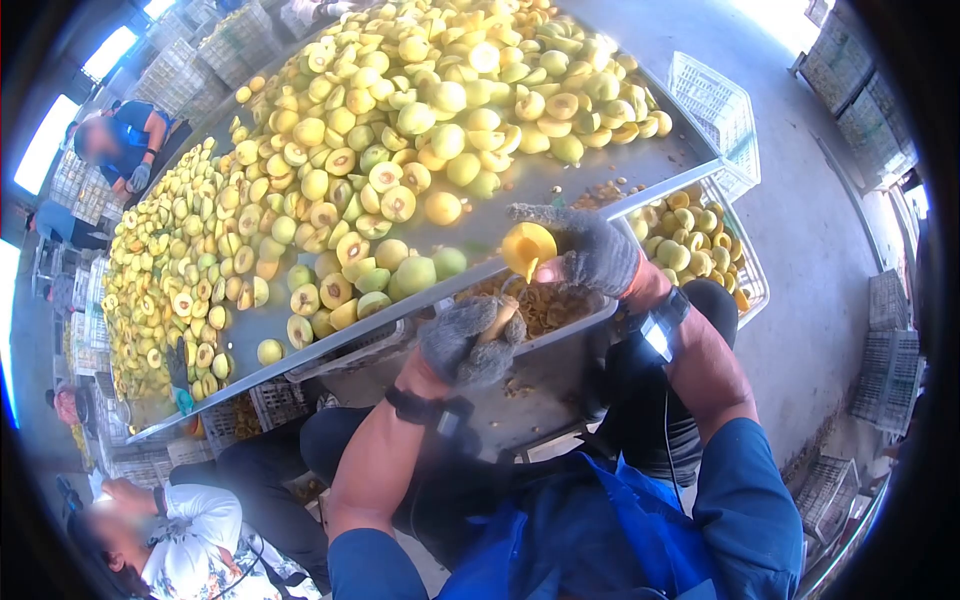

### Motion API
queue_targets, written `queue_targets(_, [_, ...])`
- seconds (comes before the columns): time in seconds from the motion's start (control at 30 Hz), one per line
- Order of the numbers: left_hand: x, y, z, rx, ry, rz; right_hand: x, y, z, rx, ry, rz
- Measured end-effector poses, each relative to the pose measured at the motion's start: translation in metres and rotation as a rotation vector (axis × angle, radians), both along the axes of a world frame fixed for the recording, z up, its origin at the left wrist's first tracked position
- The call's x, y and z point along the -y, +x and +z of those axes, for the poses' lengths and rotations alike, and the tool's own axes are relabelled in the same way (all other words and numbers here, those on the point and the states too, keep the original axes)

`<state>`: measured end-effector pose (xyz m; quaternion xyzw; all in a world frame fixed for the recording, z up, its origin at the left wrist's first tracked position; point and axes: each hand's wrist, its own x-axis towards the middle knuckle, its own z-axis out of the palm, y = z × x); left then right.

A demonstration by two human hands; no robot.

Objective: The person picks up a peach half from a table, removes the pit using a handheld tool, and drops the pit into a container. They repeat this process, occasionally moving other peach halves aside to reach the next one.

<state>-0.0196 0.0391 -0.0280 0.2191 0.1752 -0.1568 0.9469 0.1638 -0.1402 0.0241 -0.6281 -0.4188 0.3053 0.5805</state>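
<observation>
My right hand, in a grey glove with bare fingertips showing, grips a yellow peach half between thumb and fingers, just above the table's metal rim. Close below it, my left hand, also in a grey glove, is closed around a small wooden-handled tool. A thin metal end seems to rise from the handle toward the fruit; its exact shape is blurred. Beneath both hands is a crate of brown-yellow pits and scraps.
Halved peaches heap across the metal table. At right, a white crate holds peach halves beside another white crate. A co-worker in a white top sits at lower left; another person in blue works across the table.
</observation>
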Motion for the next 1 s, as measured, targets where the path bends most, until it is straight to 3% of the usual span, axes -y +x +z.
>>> queue_targets(0.1, [-0.001,0.011,0.007,0.092,0.457,-0.103,0.004,-0.001,-0.002,-0.008,-0.010,-0.045])
queue_targets(0.2, [-0.001,0.011,-0.008,0.165,0.406,0.008,0.005,0.000,-0.001,0.035,-0.075,-0.101])
queue_targets(0.3, [0.005,0.018,-0.003,0.178,0.681,0.196,0.008,0.000,-0.001,0.136,-0.111,-0.104])
queue_targets(0.4, [0.013,0.028,-0.014,0.153,1.193,0.333,0.003,-0.006,-0.001,0.165,-0.123,-0.070])
queue_targets(0.5, [0.020,0.035,0.010,0.133,1.427,0.326,-0.010,-0.011,-0.004,0.689,-0.079,-0.034])
queue_targets(0.57, [0.007,0.025,0.005,0.099,1.481,0.317,-0.026,-0.010,-0.023,0.563,0.149,0.025])
queue_targets(0.6, [0.017,0.034,0.005,0.109,1.370,0.325,-0.012,-0.021,-0.016,0.484,0.033,-0.058])
queue_targets(0.7, [0.005,0.027,-0.012,0.029,1.069,0.379,-0.017,-0.019,-0.032,0.359,0.173,-0.062])
queue_targets(0.77, [-0.014,0.027,-0.027,0.041,1.093,0.294,-0.020,-0.018,-0.038,0.356,0.173,-0.109])
queue_targets(0.8, [0.002,0.033,-0.003,0.080,0.881,0.250,-0.022,-0.017,-0.046,0.361,0.158,-0.126])
queue_targets(0.87, [0.014,0.041,0.008,-0.012,1.003,0.155,-0.024,-0.013,-0.056,0.394,0.173,-0.241])
queue_targets(0.93, [0.002,0.038,-0.005,-0.115,1.425,0.052,-0.011,-0.012,-0.049,0.469,0.222,-0.393])
queue_targets(1.0, [-0.004,0.040,-0.034,-0.101,1.600,-0.027,0.011,-0.008,-0.037,0.521,0.163,-0.490])
